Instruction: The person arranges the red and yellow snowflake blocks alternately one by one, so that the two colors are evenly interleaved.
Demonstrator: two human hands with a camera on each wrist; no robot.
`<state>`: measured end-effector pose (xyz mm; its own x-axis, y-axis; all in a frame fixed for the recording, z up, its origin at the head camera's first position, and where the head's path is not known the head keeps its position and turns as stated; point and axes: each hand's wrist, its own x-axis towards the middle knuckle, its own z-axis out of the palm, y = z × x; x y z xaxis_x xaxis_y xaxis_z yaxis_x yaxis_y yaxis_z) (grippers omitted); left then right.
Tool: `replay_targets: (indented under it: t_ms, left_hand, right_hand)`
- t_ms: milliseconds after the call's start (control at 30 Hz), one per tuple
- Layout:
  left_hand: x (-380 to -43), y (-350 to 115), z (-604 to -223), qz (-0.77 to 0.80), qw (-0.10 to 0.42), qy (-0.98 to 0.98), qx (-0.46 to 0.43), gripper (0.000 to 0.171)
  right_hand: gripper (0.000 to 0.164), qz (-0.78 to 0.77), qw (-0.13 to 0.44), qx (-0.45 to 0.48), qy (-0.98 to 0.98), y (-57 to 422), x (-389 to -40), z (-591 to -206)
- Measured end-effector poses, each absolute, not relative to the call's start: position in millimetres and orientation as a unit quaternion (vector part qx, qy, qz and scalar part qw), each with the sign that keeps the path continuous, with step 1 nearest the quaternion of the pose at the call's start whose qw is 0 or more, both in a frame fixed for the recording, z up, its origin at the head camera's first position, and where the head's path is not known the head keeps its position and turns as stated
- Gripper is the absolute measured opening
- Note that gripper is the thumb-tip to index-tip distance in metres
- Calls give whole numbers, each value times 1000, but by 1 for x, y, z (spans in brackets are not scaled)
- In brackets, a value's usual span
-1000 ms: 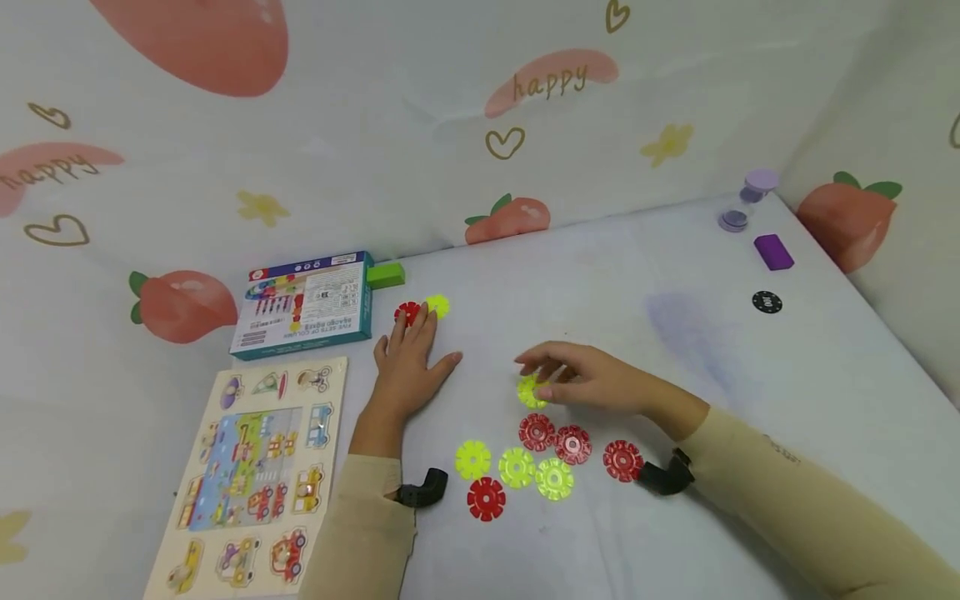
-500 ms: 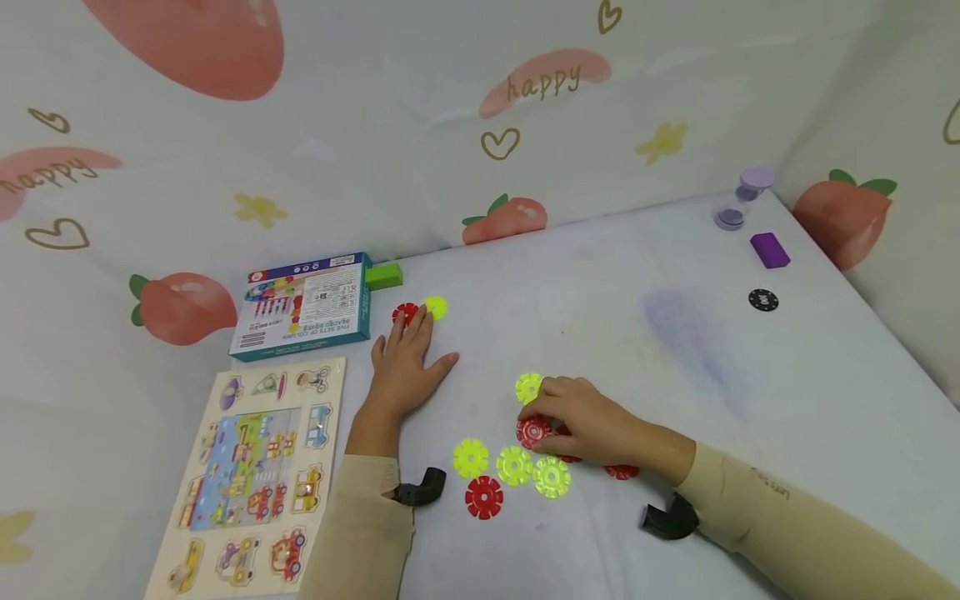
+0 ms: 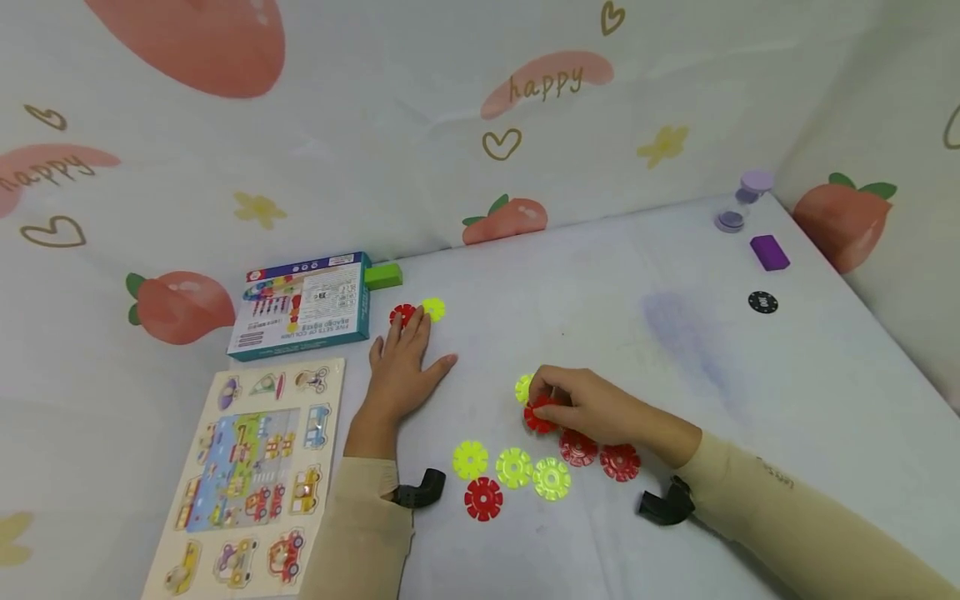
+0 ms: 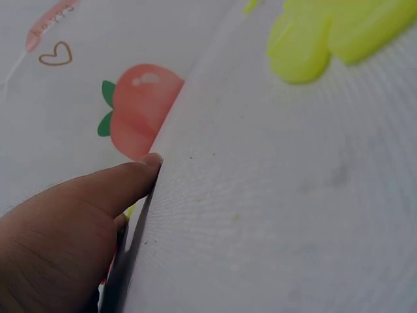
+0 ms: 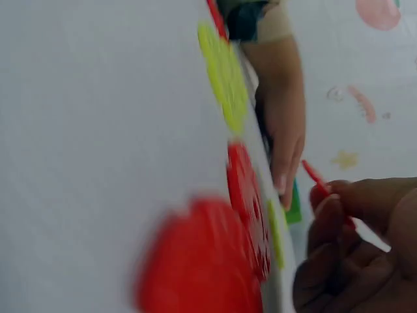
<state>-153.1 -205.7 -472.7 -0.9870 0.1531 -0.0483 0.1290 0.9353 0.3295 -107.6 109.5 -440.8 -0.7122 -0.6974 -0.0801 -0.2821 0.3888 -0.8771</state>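
Observation:
My right hand (image 3: 592, 404) pinches a red notched plastic disc (image 3: 538, 416) between thumb and fingers, seen edge-on in the right wrist view as a red disc (image 5: 311, 172). Partly covered by those fingers is a yellow-green disc (image 3: 522, 388). Two red discs, one nearer (image 3: 578, 450) and one farther right (image 3: 619, 463), lie below the hand. My left hand (image 3: 401, 375) lies spread on the table, its fingertips at another red disc (image 3: 402, 314) and beside a yellow-green disc (image 3: 433, 309). The thumb (image 4: 124, 186) shows stretched out in the left wrist view.
Several yellow-green discs (image 3: 513, 467) and a red disc (image 3: 483, 499) lie between the forearms. Left stand a picture puzzle board (image 3: 318, 492), a boxed game (image 3: 330, 308) and a green block (image 3: 385, 276). Far right are an hourglass (image 3: 731, 220), purple block (image 3: 769, 252) and black chip (image 3: 763, 302).
My right hand reached down to the red discs, took hold of one and brought it slightly up and away from the others. The left hand stays in place.

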Motion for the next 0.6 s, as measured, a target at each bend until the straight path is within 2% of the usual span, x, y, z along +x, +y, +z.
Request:
replay_targets:
  t_ms: [100,167,267,400,600]
  left_hand:
    - [-153,-207,-471,162,33,984,68,88]
    - [-153,-208,-471,162,32,984,67,88]
    - [-153,-207,-471,165,33,983,68,88]
    - [-153,-206,-472,168,37,983,66,89]
    - [-154,-205,-475,159,28,985,66,90]
  right_hand:
    - [7,-480,209,-289,801,103,-127,-437]
    - [9,-488,197,-267,808,99,-143,-437]
    - [20,-495,195,-226,816,92,-167,-437]
    - [43,-497,228,-182,817,83,-192,-442]
    - [62,-469,256,-195,822,69,-211,-444]
